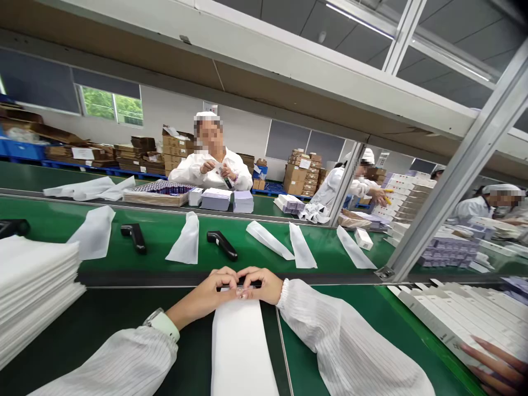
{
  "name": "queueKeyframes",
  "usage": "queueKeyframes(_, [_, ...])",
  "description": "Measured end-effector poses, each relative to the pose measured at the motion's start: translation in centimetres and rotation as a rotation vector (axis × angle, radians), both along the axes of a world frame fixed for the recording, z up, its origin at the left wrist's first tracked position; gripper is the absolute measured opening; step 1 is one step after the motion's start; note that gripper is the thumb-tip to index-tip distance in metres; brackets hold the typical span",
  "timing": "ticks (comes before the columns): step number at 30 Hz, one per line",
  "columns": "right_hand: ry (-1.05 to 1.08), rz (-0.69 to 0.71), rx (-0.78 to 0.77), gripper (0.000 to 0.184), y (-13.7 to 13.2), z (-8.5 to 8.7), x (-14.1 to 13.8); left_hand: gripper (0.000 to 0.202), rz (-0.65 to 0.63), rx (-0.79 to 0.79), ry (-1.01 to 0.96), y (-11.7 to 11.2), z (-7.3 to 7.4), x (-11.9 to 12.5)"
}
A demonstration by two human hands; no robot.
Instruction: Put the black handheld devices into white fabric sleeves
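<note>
My left hand [210, 291] and my right hand [264, 285] meet at the far end of a long white packing sleeve [243, 352], which lies lengthwise on the dark green table in front of me. Thumbs and fingertips of both hands are pinched together on its end, fingers curled, thumbs almost touching. Part of that end is hidden behind the fingers. Just beyond, on the green conveyor belt, a black handheld device [223, 245] lies between loose white sleeves [185, 242].
To the left is a tall stack of white sheets [37, 297]. A row of white boxes [466, 319] stands at right, with another person's hand [495, 357] on it. A slanted metal post [457, 148] rises at right. A co-worker [212, 165] handles a dark item across the belt.
</note>
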State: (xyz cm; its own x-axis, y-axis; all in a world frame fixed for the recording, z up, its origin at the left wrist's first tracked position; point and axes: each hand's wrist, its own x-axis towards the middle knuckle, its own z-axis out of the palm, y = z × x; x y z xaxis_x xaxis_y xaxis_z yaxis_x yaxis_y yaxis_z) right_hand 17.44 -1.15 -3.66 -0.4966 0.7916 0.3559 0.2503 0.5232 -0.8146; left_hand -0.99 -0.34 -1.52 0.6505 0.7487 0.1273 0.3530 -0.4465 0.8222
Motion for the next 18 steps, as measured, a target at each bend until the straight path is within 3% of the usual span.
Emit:
queueKeyframes(4, [-0.064, 0.088, -0.107, 0.024, 1.1, 1.1, 1.2, 0.036, -0.065, -0.064, -0.118, -0.2, 0.7, -0.1])
queueKeyframes(6, [-0.034, -0.055, -0.069, 0.026, 2.8, 1.5, 1.1, 0.035, -0.057, -0.1, -0.199, -0.2, 0.6, 0.0])
queueKeyframes(9, [-0.051, -0.444, 0.035, 0.029, 6.4, 1.2, -0.2, 0.032, -0.015, -0.124, -0.246, 0.0, -0.1, 0.2])
queueKeyframes(11, [-0.084, -0.603, -0.02, 0.042, 8.7, 0.4, -1.5, 0.028, 0.017, -0.104, -0.232, 0.1, -0.7, 0.5])
queueKeyframes(14, [-0.015, -0.676, -0.186, 0.054, 11.1, -0.7, -2.9, 0.022, 0.049, -0.074, -0.201, 0.2, -1.3, 0.6])
queueKeyframes(18, [0.154, -0.665, -0.289, 0.041, 11.0, -0.1, -2.0, 0.022, 0.025, -0.069, -0.198, 0.4, -1.5, 0.4])
